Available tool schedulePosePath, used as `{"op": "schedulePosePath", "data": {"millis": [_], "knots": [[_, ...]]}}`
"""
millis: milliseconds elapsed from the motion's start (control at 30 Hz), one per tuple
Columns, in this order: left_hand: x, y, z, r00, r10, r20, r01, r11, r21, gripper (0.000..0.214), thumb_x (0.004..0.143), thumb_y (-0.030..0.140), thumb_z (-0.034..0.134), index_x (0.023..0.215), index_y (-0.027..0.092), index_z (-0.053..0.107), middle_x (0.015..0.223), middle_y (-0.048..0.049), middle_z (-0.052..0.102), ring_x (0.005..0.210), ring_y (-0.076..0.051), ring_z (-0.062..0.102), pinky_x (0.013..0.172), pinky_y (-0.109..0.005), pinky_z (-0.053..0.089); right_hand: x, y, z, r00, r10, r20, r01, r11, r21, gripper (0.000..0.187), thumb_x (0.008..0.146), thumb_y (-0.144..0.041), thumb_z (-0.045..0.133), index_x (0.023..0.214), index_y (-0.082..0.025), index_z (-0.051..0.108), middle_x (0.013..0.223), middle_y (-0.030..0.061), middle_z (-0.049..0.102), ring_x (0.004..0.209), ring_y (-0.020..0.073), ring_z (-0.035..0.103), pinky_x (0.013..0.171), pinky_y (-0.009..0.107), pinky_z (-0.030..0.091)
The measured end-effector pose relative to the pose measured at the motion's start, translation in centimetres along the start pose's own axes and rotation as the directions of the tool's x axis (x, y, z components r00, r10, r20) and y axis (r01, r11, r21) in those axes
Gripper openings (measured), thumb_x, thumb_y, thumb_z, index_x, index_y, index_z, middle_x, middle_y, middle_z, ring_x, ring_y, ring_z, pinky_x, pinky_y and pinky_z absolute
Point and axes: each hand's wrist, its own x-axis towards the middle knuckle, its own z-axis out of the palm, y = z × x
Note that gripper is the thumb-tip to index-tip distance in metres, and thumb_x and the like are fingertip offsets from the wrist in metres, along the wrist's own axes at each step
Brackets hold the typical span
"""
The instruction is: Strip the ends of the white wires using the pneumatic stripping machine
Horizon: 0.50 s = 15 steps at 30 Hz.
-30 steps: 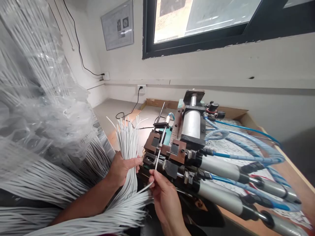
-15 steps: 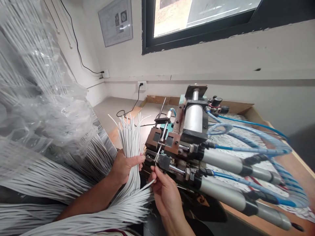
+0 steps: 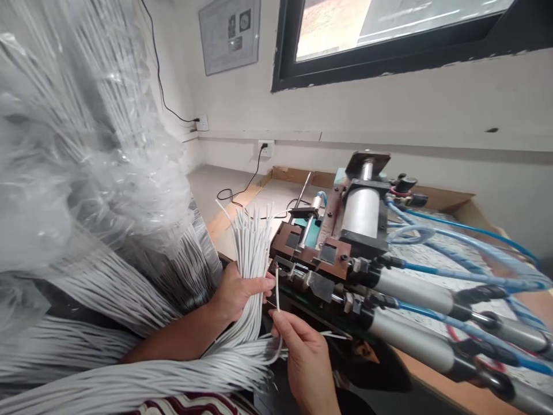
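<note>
My left hand (image 3: 239, 293) is wrapped round an upright bundle of white cables (image 3: 253, 242), whose loose ends fan out above the fist. Between thumb and fingers of my right hand (image 3: 302, 346) is a single white cable (image 3: 277, 291), pointing upward. Its tip shows small dark and reddish strands, just in front of a pneumatic machine (image 3: 322, 259) with brown blocks and metal jaws. The cable tip stands apart from the jaws. Below my hands, another thick bundle of white cables (image 3: 173, 383) lies across my lap.
Plastic-wrapped cables (image 3: 129, 173) hang and pile at the left. Silver cylinders (image 3: 415, 331) with blue air hoses (image 3: 466, 276) reach out to the right over a cardboard-edged tray of white scraps. A wall socket (image 3: 266, 148) with a black cord is behind; a window (image 3: 389, 34) is above.
My right hand has drawn the cable back out of the machine's jaws, toward the left bundle, and its tip now shows strands. The whole view has shifted, placing things further right.
</note>
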Motion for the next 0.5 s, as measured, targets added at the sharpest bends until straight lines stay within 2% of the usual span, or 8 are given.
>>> {"op": "schedulePosePath", "data": {"millis": [300, 500], "knots": [[-1.8, 0.0, 0.1, 0.999, -0.033, -0.043, 0.029, 0.996, -0.088, 0.025, 0.05, 0.015, 0.074, 0.071, 0.011, 0.061, 0.057, 0.0002, 0.058, 0.051, -0.013, 0.057, 0.043, -0.021, 0.038, -2.0, 0.4, 0.3, 0.998, -0.055, 0.031, 0.06, 0.982, -0.182, 0.03, 0.064, -0.045, 0.068, 0.067, -0.016, 0.07, 0.055, 0.0014, 0.057, 0.055, 0.0159, 0.05, 0.053, 0.025, 0.041], [-2.1, -1.1, -0.7, 1.0, 0.01, 0.026, -0.009, 0.999, -0.043, 0.018, 0.054, 0.02, 0.073, 0.063, 0.01, 0.061, 0.053, -0.0004, 0.058, 0.047, -0.012, 0.053, 0.043, -0.022, 0.038, -1.9, -1.2, -0.4, 0.991, -0.132, 0.012, 0.131, 0.967, -0.217, 0.03, 0.069, -0.045, 0.064, 0.075, -0.016, 0.069, 0.067, 0.0038, 0.064, 0.066, 0.0195, 0.055, 0.062, 0.028, 0.044]]}}
